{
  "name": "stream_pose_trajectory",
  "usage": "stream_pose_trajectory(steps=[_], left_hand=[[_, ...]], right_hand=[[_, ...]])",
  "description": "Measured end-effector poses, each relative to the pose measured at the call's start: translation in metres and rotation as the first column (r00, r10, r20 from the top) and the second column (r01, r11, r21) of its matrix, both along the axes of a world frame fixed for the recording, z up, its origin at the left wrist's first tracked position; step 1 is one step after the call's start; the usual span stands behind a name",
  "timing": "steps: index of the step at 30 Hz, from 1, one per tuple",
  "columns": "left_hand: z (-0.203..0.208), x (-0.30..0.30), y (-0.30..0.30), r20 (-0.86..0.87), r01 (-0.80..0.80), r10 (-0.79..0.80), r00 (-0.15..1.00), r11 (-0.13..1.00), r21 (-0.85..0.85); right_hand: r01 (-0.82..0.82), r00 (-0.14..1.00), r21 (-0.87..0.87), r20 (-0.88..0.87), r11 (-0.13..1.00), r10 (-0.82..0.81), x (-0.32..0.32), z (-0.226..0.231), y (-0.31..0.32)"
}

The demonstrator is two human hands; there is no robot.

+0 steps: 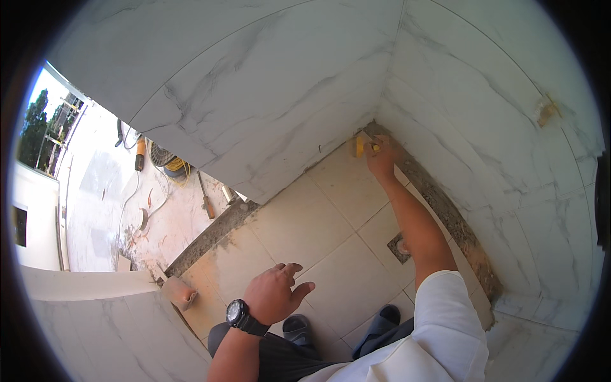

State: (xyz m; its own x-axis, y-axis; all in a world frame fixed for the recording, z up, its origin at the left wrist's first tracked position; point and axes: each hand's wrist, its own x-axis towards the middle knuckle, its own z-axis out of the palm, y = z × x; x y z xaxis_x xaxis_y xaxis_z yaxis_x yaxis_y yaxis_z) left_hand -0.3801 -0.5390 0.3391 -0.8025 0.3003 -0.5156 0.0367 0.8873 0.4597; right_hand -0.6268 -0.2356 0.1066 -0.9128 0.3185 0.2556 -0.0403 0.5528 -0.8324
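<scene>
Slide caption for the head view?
Right hand holds a yellow object near the wall corner; left hand, empty, hovers above floor tiles.

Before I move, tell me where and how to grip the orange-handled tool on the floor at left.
Best grip the tool by its handle, probably from the near side with the left hand: the thicker handle points roughly toward you, the thin shaft away.

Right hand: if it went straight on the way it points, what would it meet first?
Probably the grey-veined white wall tile, just left of the corner ahead of the right hand; depth there is unclear.
</scene>
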Motion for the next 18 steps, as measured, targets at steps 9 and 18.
stream_pose_trajectory(steps=[9, 18], left_hand=[[0.002, 0.001, 0.006, -0.033, -0.003, 0.003, 0.999, 1.0, -0.001], [0.003, 0.003, -0.005, -0.067, -0.051, 0.045, 0.997, 0.994, -0.098]], right_hand=[[-0.04, 0.924, -0.417, 0.331, 0.908, 0.193, -0.024, -0.023, -0.039], [0.197, 0.969, -0.338, 0.209, 0.92, -0.131, -0.047, -0.04, 0.038]])
